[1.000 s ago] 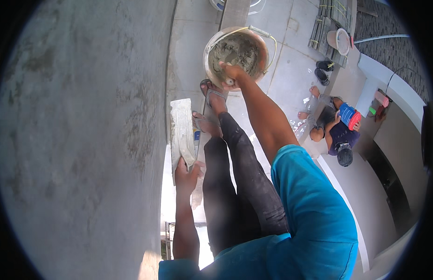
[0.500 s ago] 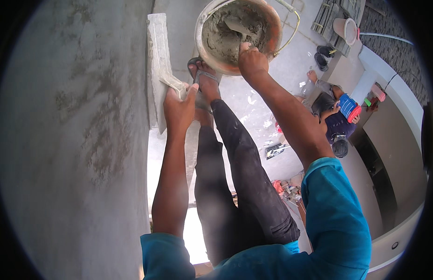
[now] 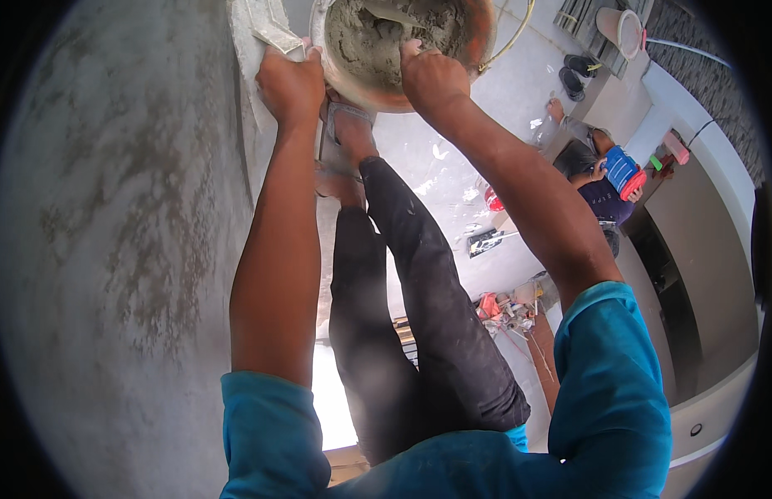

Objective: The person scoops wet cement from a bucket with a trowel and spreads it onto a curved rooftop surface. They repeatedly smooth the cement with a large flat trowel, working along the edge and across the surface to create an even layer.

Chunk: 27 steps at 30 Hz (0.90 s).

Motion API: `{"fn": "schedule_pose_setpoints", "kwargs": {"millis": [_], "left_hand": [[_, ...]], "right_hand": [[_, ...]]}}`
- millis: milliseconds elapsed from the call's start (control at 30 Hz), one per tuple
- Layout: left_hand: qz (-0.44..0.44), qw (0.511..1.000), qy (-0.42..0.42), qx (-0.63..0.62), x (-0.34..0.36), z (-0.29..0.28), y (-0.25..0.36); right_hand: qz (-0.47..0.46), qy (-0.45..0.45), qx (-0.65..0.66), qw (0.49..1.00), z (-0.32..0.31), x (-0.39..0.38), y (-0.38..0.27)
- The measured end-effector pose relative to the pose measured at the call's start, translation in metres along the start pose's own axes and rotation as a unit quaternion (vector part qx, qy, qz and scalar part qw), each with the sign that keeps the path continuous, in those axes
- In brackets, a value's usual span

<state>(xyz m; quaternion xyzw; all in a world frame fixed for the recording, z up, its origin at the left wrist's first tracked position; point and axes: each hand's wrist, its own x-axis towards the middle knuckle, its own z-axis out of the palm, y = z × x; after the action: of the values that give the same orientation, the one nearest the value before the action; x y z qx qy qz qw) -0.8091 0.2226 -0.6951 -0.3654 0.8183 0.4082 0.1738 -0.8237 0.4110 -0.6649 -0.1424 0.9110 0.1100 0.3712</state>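
My left hand (image 3: 290, 87) is closed around the handle of a plastering float (image 3: 244, 58), whose long grey board stands beside the wall and partly leaves the top of the view. In my right hand (image 3: 436, 79) is the handle of a trowel (image 3: 390, 12). The trowel's blade is in the grey mortar (image 3: 361, 46) inside a round bucket (image 3: 373, 98). Mortar smears the bucket's rim, and its wire handle (image 3: 519, 32) hangs out to the right. The left hand is close to the bucket's left side.
A patchy, damp-looking plastered wall (image 3: 111, 249) fills the left. On the right a person (image 3: 606, 195) holds a blue container with a red lid (image 3: 623, 173). Dark shoes (image 3: 572, 83) and a pale bucket (image 3: 619, 32) are beyond. Scattered debris (image 3: 506, 314) lies right of my legs.
My left hand has moved up and left with the float, nearer the bucket. In the picture, the bucket and my right hand with the trowel sit higher and further left.
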Motion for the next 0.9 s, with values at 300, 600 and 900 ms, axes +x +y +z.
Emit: {"fn": "schedule_pose_setpoints", "kwargs": {"millis": [300, 600, 900], "left_hand": [[0.002, 1.0, -0.01, -0.014, 0.001, -0.004, -0.004], [-0.04, 0.995, -0.06, -0.073, 0.004, -0.01, 0.003], [0.007, 0.999, -0.046, -0.028, 0.014, 0.002, -0.007]], "right_hand": [[0.042, -0.032, 0.091, 0.994, -0.02, -0.033, 0.065], [0.152, -0.125, 0.428, 0.882, 0.013, -0.024, 0.019], [0.185, -0.172, 0.639, 0.727, -0.001, -0.026, 0.021]]}}
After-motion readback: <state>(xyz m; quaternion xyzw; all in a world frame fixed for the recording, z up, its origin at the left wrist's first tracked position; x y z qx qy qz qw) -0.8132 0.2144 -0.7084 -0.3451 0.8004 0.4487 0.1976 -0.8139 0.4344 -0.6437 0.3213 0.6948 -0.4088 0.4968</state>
